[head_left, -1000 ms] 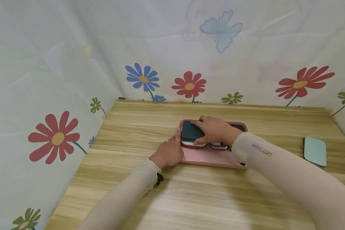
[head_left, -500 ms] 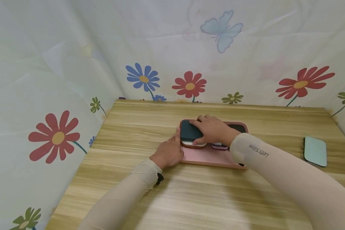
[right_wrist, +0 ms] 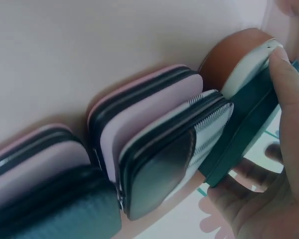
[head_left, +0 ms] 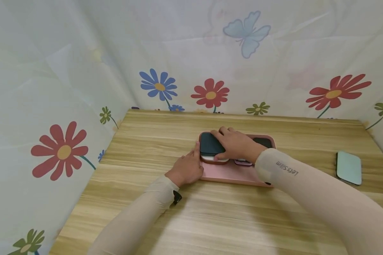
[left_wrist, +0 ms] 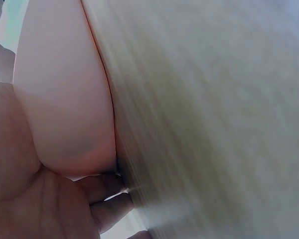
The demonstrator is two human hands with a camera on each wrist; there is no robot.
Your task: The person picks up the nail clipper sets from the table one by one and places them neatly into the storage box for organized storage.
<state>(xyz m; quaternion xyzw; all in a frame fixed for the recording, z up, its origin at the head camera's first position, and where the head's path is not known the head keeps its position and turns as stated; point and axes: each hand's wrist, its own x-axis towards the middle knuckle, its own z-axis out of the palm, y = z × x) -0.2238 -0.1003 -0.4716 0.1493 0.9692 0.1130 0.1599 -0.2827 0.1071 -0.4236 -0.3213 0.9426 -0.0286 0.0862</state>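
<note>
A pink tray [head_left: 229, 173] lies on the wooden table, with stacked small wallets in it. My right hand [head_left: 237, 144] grips a dark green wallet [head_left: 210, 143] at the tray's left end, thumb on the near edge and fingers on the far edge. Under it sits a brown-and-white case [right_wrist: 228, 59]. Beside these, the right wrist view shows a black-and-white zip wallet [right_wrist: 162, 157] on a pink zip wallet [right_wrist: 152, 99]. Farther along, a dark textured wallet [right_wrist: 65, 214] tops another pink wallet [right_wrist: 50, 159]. My left hand [head_left: 186, 170] rests against the tray's near left corner, fingers along its outer wall.
A mint-green wallet [head_left: 349, 168] lies by itself on the table [head_left: 166, 138] at the right. Flowered white curtains [head_left: 185, 53] rise behind the table and along its left side. The right forearm covers part of the tray's right end.
The right hand and the dark green wallet shift only very slightly, settling over the brown-and-white case. The left hand stays at the tray corner.
</note>
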